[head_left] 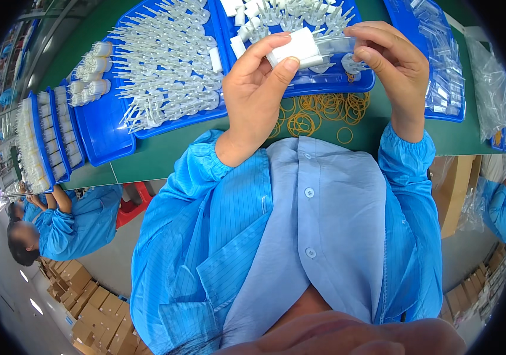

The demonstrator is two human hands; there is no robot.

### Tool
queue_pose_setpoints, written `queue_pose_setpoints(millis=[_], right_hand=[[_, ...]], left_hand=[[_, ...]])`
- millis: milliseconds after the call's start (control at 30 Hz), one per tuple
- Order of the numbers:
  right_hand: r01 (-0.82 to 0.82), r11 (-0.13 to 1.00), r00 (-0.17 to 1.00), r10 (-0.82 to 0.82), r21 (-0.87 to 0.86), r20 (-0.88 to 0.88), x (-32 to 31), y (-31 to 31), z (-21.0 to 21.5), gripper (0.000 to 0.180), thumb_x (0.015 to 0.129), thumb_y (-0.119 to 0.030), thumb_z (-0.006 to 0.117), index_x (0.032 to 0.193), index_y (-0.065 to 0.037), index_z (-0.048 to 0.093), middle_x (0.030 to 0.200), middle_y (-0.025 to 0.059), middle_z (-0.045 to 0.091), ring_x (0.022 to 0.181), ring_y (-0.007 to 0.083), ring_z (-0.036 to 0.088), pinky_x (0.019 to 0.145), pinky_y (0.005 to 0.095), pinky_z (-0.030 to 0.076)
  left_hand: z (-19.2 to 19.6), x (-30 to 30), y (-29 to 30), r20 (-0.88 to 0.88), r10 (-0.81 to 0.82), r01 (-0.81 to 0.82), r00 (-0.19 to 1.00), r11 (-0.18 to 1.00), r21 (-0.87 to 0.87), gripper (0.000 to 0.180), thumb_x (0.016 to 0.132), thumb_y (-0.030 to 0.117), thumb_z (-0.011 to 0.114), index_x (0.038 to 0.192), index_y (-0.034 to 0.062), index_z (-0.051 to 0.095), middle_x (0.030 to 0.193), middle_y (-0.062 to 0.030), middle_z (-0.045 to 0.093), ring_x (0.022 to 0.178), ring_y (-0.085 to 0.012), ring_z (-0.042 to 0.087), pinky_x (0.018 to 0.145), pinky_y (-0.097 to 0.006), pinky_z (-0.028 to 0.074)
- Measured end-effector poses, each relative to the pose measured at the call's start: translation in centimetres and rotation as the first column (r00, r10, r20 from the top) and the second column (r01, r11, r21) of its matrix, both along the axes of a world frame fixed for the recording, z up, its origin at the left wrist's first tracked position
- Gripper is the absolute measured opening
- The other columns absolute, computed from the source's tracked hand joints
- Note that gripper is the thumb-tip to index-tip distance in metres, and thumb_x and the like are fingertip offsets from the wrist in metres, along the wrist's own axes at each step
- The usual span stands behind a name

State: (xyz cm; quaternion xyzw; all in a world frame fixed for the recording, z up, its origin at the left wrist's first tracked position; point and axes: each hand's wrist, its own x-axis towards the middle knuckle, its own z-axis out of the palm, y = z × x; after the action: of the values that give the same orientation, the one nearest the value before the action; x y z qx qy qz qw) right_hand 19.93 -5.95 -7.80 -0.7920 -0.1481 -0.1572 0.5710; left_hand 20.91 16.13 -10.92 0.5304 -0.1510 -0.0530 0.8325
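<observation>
Toward the near edge of the green desk (146,167), just this side of the middle blue tray (330,90), loose yellow rubber bands (340,104) lie heaped. Above that tray's near rim, the left hand (253,89) pinches a white block (301,47) between thumb and fingers, while the right hand (400,66) has thumb and fingertips closed on the right end of a clear sleeve (337,45); how hard it squeezes I cannot tell. The sleeve reaches the block's right side. The block looks light and stiff, its smooth faces perhaps a little slippery, so its broad sides offer the safest hold. The sleeve seems thin and likely to crease under a hard pinch; a gentle hold near its end should suit it. Farther off, white pieces with slender prongs (167,65) crowd the left blue tray (196,120), and clear plastic parts (439,56) fill the right blue tray (447,116) almost to its near rim
</observation>
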Motion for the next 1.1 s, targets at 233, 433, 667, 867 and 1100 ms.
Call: queue_pose_setpoints(millis=[233, 433, 667, 867, 1100], right_hand=[[-0.088, 0.980, 0.996, 0.088, 0.181, 0.005, 0.4, 0.0, -1.1, 0.024, 0.084, -0.001, 0.066, 0.108, 0.001, 0.067, 0.106, 0.0135, 0.066, 0.084, 0.0155, 0.064, 0.073, 0.0264, 0.053], [-0.107, 0.976, 0.994, 0.105, 0.191, 0.021, 0.2, 0.1, -1.4, 0.023, 0.083, 0.002, 0.067, 0.106, 0.001, 0.067, 0.108, 0.0152, 0.067, 0.092, 0.0192, 0.066, 0.081, 0.0291, 0.056], [-0.112, 0.984, 0.994, 0.111, 0.142, 0.012, 0.1, 0.5, -1.0, 0.021, 0.083, 0.003, 0.066, 0.104, 0.001, 0.068, 0.109, 0.0156, 0.067, 0.092, 0.0194, 0.066, 0.081, 0.0295, 0.056], [-0.223, 0.972, 0.968, 0.212, 0.073, 0.136, 0.7, 0.0, -1.4, 0.017, 0.084, 0.003, 0.065, 0.100, 0.000, 0.068, 0.109, 0.0161, 0.066, 0.091, 0.0197, 0.067, 0.080, 0.0288, 0.055], [-0.058, 0.939, 0.992, 0.093, 0.340, -0.087, -0.1, 1.4, -1.6, 0.027, 0.088, 0.001, 0.062, 0.115, 0.002, 0.060, 0.112, 0.0184, 0.066, 0.091, 0.0190, 0.067, 0.082, 0.0291, 0.055]], left_hand=[[-0.6, 0.2, -0.1, 0.091, 0.016, -0.017, 0.996, 1.000, 0.019, 0.026, 0.090, 0.002, 0.064, 0.115, 0.0005, 0.062, 0.123, -0.0127, 0.055, 0.109, -0.0168, 0.054, 0.088, -0.026, 0.048], [-0.8, 0.4, 0.0, 0.071, 0.053, -0.057, 0.996, 0.997, 0.055, 0.022, 0.088, 0.003, 0.067, 0.110, -0.0004, 0.065, 0.121, -0.0128, 0.055, 0.108, -0.0174, 0.055, 0.089, -0.027, 0.048], [-0.4, 0.5, 0.1, 0.164, 0.061, -0.084, 0.985, 0.987, 0.137, 0.019, 0.084, 0.001, 0.071, 0.103, -0.0002, 0.070, 0.122, -0.0138, 0.055, 0.105, -0.0182, 0.059, 0.087, -0.026, 0.051], [-0.2, 0.4, 0.0, 0.195, 0.084, -0.116, 0.977, 0.980, 0.160, 0.019, 0.082, -0.002, 0.072, 0.101, 0.0008, 0.070, 0.121, -0.0134, 0.054, 0.104, -0.0186, 0.059, 0.086, -0.027, 0.052], [-0.5, 0.4, -0.1, 0.270, 0.098, -0.146, 0.958, 0.975, 0.165, 0.022, 0.083, -0.004, 0.070, 0.103, -0.0006, 0.062, 0.120, -0.0145, 0.053, 0.104, -0.0185, 0.058, 0.088, -0.028, 0.051]])
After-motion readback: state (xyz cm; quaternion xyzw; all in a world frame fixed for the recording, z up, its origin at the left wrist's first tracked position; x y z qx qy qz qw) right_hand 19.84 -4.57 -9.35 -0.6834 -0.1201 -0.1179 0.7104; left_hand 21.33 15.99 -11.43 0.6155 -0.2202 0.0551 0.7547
